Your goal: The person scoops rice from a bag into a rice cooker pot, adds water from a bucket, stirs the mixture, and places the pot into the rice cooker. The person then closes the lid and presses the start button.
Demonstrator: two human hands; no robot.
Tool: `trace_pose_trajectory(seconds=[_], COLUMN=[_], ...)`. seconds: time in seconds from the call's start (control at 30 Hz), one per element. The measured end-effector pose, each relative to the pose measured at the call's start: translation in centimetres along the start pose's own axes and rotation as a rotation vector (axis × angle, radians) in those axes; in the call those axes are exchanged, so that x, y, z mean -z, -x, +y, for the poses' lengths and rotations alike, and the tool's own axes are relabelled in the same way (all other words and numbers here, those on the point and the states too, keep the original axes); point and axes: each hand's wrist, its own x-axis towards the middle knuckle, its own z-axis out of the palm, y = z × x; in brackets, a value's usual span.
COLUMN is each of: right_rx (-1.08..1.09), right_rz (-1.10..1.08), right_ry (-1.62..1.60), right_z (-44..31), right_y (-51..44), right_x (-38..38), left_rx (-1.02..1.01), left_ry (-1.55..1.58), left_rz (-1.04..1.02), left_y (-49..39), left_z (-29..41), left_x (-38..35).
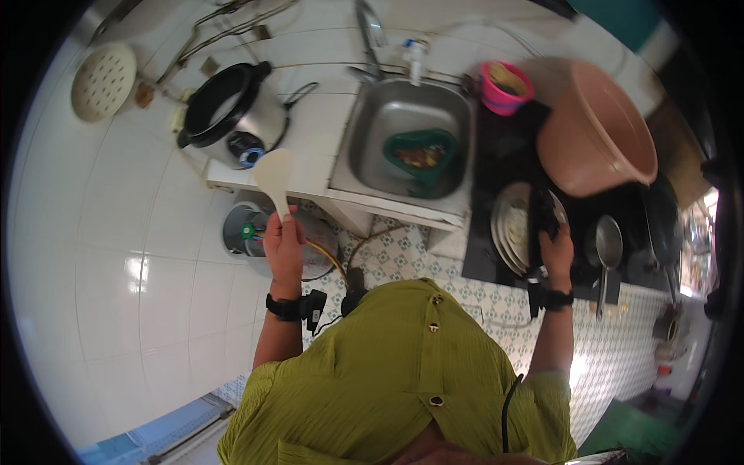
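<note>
My left hand (283,247) grips a cream plastic rice paddle (273,175) by its handle, blade up, in front of the electric cooker (241,116) with a black rim. At the right, my right hand (557,251) is closed on a dark object (540,218), not clear in kind, over a stack of plates (501,229) on the black worktop. Between the hands lies the steel sink (372,145), with a green strainer basket (421,152) holding food scraps inside it.
A large salmon-coloured plastic tub (587,133) stands at the right behind the plates, beside a pink basket (507,96). A metal ladle (608,244) lies right of my right hand. Below the counter at the left are a gas cylinder (317,250) and a grey bucket (232,229).
</note>
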Motion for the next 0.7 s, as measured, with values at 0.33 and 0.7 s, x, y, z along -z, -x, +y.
trace_pose_trajectory(seconds=[0.33, 0.7], right_rx=[-0.021, 0.219], right_rz=[-0.074, -0.168], right_ry=[-0.120, -0.480], right_z=[-11.6, -46.5], right_y=[1.7, 0.6], right_x=[6.4, 5.3], left_rx=[-0.197, -0.351], left_ry=[-0.176, -0.165], left_rz=[0.365, 0.584], left_y=[-13.3, -28.6], left_z=[-1.2, -2.8], left_x=[15.7, 22.9])
